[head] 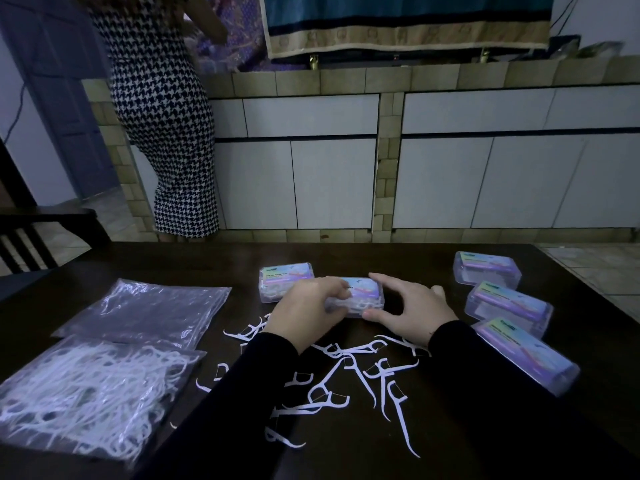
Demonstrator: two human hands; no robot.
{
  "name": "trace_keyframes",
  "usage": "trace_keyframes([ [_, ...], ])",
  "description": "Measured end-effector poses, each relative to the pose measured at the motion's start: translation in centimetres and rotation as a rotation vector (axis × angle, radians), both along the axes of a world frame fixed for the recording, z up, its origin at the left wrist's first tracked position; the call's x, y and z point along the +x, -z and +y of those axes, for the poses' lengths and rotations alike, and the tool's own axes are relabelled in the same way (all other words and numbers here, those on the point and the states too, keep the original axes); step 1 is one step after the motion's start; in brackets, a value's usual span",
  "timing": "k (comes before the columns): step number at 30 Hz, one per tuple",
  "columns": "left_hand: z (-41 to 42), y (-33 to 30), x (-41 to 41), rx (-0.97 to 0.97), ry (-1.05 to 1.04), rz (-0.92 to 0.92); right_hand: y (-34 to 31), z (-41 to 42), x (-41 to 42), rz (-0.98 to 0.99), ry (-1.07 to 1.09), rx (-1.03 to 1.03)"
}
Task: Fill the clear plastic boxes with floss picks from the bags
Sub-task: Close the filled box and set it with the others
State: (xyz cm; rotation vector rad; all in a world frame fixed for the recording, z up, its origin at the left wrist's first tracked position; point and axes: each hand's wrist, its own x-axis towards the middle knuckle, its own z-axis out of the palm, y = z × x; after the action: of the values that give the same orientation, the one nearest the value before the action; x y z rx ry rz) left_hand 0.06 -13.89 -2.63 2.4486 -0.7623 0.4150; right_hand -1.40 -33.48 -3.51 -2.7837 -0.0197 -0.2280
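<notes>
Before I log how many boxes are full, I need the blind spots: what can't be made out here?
Head view only:
- Box between the hands: left hand and right hand cover its ends, so its fill is unclear.
- Three boxes at right: labels hide the contents.
- Label print: too small to read.
- Full bag: cut off by the left edge.

Five clear plastic boxes [356, 296] with colourful labels sit on the dark table [450, 445], along with two plastic bags, one flat [145, 311] and one full of floss picks [86, 393], and more than a dozen loose picks [346, 379].
</notes>
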Motion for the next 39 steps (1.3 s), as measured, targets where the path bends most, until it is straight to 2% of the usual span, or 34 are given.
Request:
trace_keyframes([
  [5,-1.1,0.4,-0.3,0.058,-0.076,-0.023,-0.2,0.2,-0.1,0.007,0.000,-0.035],
  [12,-0.9,0.1,-0.7,0.100,-0.021,-0.114,-1.8,0.4,-1.6,-0.065,0.009,-0.169],
  [16,-2.5,-0.9,-1.4,0.036,-0.008,-0.142,-4.0,-2.9,-3.8,-0.214,0.062,-0.030],
  [20,-7.5,-2.7,-2.3,-0.054,0.120,-0.069,-4.4,-8.4,-5.7,-0.233,0.217,0.044],
  [24,-13.1,-3.3,-2.0,-0.033,0.238,0.127,-3.4,-12.9,-6.8,-0.116,0.360,0.175],
  [27,-16.0,-3.0,-1.3,-0.006,0.285,0.254,-2.7,-14.5,-7.3,0.011,0.371,0.278],
  [31,-17.2,-2.0,-0.6,0.077,0.323,0.370,-2.0,-15.2,-7.1,0.091,0.347,0.518],
  [33,-17.1,-1.6,-0.4,0.064,0.325,0.371,-2.0,-15.3,-7.0,0.146,0.316,0.507],
  [35,-16.7,-1.2,-0.3,0.036,0.307,0.345,-1.8,-15.1,-6.7,0.161,0.310,0.387],
  [37,-16.1,-1.1,-0.1,-0.001,0.292,0.278,-1.9,-14.6,-6.5,0.098,0.329,0.305],
  [39,-15.0,-1.4,0.1,-0.058,0.274,0.183,-2.2,-13.8,-6.7,-0.015,0.290,0.324],
])
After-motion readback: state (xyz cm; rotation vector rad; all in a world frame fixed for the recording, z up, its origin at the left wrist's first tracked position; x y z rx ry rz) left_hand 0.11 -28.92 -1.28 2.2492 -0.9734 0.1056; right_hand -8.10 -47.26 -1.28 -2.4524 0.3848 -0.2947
